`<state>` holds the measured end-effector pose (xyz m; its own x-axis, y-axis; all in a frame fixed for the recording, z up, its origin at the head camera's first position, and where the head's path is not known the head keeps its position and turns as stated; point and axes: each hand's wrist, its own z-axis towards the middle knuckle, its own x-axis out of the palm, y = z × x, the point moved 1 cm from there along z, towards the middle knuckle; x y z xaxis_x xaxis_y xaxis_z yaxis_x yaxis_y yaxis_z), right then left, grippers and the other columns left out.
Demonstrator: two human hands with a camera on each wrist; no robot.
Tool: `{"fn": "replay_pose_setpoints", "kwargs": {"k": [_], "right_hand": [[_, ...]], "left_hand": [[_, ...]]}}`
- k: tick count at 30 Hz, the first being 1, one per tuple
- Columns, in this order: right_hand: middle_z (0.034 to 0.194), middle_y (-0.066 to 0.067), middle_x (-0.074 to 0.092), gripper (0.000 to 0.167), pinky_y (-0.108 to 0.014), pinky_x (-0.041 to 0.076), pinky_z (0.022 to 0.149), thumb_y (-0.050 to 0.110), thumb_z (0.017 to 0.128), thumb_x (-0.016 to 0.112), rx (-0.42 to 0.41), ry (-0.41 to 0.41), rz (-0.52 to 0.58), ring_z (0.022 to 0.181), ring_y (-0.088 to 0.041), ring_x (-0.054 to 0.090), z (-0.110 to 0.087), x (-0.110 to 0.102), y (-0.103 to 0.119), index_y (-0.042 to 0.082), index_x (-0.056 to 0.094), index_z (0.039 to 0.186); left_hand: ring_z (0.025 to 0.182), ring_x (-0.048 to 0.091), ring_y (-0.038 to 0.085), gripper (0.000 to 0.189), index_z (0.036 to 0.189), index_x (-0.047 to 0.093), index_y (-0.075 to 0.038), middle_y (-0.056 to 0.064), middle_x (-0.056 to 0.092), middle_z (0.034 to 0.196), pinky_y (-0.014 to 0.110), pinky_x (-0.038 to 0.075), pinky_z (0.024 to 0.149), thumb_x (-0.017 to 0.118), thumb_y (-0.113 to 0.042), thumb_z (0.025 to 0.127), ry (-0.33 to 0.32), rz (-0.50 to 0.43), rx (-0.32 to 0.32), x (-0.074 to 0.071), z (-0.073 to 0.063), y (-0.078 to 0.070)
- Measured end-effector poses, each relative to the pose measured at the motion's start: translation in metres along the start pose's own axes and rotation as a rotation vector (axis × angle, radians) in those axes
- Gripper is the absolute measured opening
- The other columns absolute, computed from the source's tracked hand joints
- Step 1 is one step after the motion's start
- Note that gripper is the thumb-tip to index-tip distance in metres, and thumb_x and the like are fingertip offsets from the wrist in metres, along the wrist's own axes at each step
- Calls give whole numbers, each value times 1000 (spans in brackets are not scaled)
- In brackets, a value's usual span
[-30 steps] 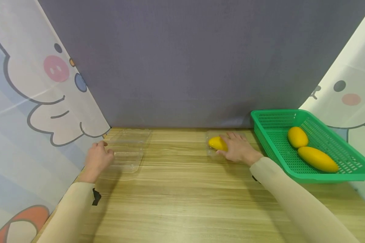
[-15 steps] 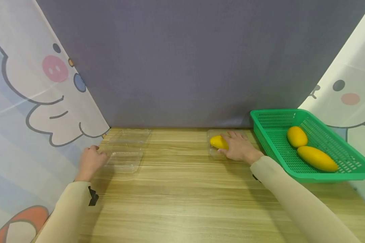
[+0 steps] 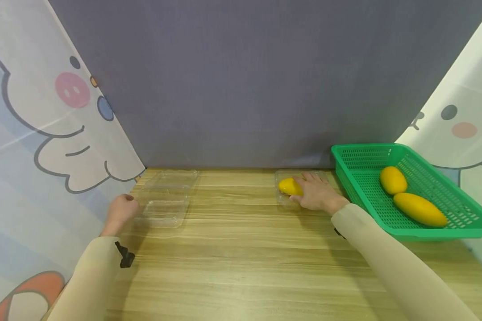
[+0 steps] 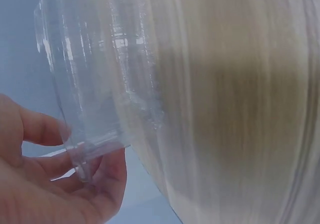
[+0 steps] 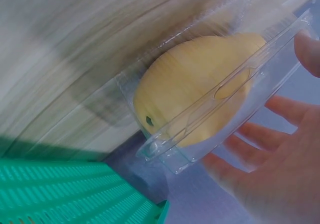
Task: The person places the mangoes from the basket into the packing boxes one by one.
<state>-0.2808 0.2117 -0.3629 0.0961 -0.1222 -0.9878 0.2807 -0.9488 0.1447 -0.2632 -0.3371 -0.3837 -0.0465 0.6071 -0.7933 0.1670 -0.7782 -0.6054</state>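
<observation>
At the left of the table lies a clear plastic box (image 3: 162, 215), its lid (image 3: 172, 178) folded back. My left hand (image 3: 122, 211) is at its left end; in the left wrist view the fingers (image 4: 114, 174) curl round the end of the clear plastic. Right of the middle, a mango (image 3: 290, 186) sits inside a second clear box (image 3: 283, 202), whose lid appears closed. My right hand (image 3: 315, 192) rests over that box and partly hides it. The right wrist view has its fairly straight fingers (image 5: 262, 136) against the lid's rim.
A green basket (image 3: 359, 200) stands to the right, close to my right forearm. Two more mangoes lie in it, one rounder (image 3: 392, 180) and one longer (image 3: 419, 209). A grey panel (image 3: 237, 89) closes off the back of the wooden table (image 3: 233, 258); printed cloth hangs at both sides.
My left hand has shifted left to the end of its box, its fingers drawn in more. My right hand and the box with the mango have slid slightly right.
</observation>
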Motion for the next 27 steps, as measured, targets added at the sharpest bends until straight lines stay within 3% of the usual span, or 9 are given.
{"fn": "replay_pose_setpoints", "kwargs": {"k": [4, 9, 16, 27], "right_hand": [[159, -30, 28, 74, -72, 18, 115, 45, 100, 59, 1, 2, -6, 144, -53, 25, 0, 0, -1, 2, 36, 156], [160, -31, 25, 73, -73, 18, 114, 44, 101, 56, 7, 15, -21, 144, -55, 23, 0, 1, -4, 2, 34, 157], [161, -31, 23, 73, -73, 17, 115, 43, 101, 55, 15, 37, -19, 145, -55, 20, 0, -1, -5, 2, 33, 157], [160, -32, 23, 73, -73, 18, 115, 40, 100, 56, 18, 57, -12, 145, -55, 21, -1, -6, -4, 1, 33, 156]], "left_hand": [[125, 42, 57, 61, 145, 31, 21, 43, 34, 145, 64, 45, 95, 29, -15, 96, 29, -75, -28, 0, -3, 1], [111, 46, 49, 57, 142, 37, 20, 41, 38, 141, 55, 47, 84, 28, -13, 96, 19, -98, -33, 1, -2, 5], [125, 43, 54, 56, 144, 37, 19, 41, 36, 145, 61, 47, 94, 29, -20, 105, 49, -109, -30, 2, 3, 9], [119, 48, 49, 56, 142, 36, 22, 40, 37, 146, 51, 50, 86, 32, -21, 106, 70, -138, -14, 4, 4, 8]]}}
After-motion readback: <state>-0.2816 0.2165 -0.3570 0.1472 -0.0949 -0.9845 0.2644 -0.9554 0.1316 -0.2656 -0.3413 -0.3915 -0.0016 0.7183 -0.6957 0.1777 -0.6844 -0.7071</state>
